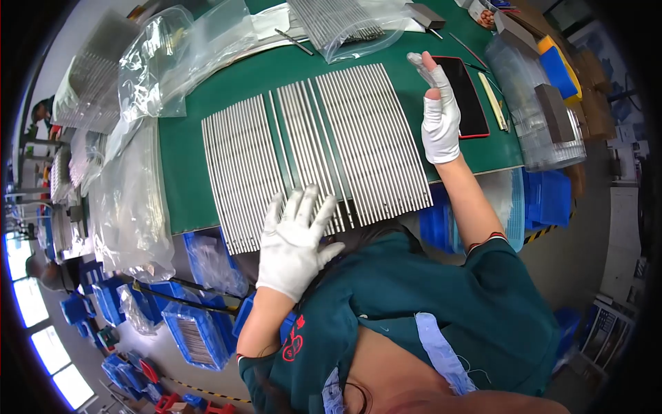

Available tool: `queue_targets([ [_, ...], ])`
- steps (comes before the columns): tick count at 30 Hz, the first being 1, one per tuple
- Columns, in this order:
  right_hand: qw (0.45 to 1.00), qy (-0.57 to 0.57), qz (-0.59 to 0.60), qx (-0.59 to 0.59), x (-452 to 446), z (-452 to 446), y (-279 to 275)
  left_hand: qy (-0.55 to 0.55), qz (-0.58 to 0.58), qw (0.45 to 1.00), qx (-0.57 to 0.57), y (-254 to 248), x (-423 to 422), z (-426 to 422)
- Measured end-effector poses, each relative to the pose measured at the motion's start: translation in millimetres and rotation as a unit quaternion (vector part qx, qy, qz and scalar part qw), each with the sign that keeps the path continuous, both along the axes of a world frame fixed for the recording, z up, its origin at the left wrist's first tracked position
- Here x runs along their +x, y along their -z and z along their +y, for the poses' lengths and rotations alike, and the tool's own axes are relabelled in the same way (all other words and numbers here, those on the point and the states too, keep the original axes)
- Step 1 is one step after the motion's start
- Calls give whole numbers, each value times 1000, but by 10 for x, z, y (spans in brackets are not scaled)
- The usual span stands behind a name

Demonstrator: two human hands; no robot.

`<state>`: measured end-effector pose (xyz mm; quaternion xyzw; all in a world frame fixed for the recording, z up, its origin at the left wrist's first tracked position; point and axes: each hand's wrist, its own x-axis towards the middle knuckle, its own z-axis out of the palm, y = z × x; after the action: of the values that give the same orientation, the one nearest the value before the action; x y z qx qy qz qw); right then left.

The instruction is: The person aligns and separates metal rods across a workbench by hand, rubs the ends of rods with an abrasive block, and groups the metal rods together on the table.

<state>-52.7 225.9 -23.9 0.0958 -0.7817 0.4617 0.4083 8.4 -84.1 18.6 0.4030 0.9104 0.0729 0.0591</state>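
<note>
Blue plastic crate [196, 341]: thin rods, apparently. Silvery straight rods [303, 138]: rowed on green table [183, 186]; step, seemingly, aligning; next move calls for light fingertips. White-gloved left hand [293, 241]: fingers spread over rods, grasping nothing. Clear plastic bag [338, 24]: more rods. White-gloved right hand [441, 117]: loosely parted, apparently empty. Clear plastic box [538, 141]: contents unclear.

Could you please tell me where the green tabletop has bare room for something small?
Bare green tabletop shows left of the metal rods, bordered by clear bags, and between the red-edged phone and the near edge. Crowded: the far edge, with bags and a second rod bundle, and the right, around the clear plastic box.
</note>
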Motion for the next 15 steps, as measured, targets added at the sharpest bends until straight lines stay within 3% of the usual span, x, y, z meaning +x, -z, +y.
queue_targets([
  [2,1000,2,13,7,-11,-17,-16,-22,5,999,-27,-78,-9,19],
  [6,1000,-5,12,11,0,-11,-15,61,6,998,33,-16,-90,417],
  [10,1000,9,17,-12,42,4,-5,94,-2,995,19,112,-121,600],
  [15,990,-16,-22,-135,100,4,-49,43,-19,998,-48,-148,-104,424],
])
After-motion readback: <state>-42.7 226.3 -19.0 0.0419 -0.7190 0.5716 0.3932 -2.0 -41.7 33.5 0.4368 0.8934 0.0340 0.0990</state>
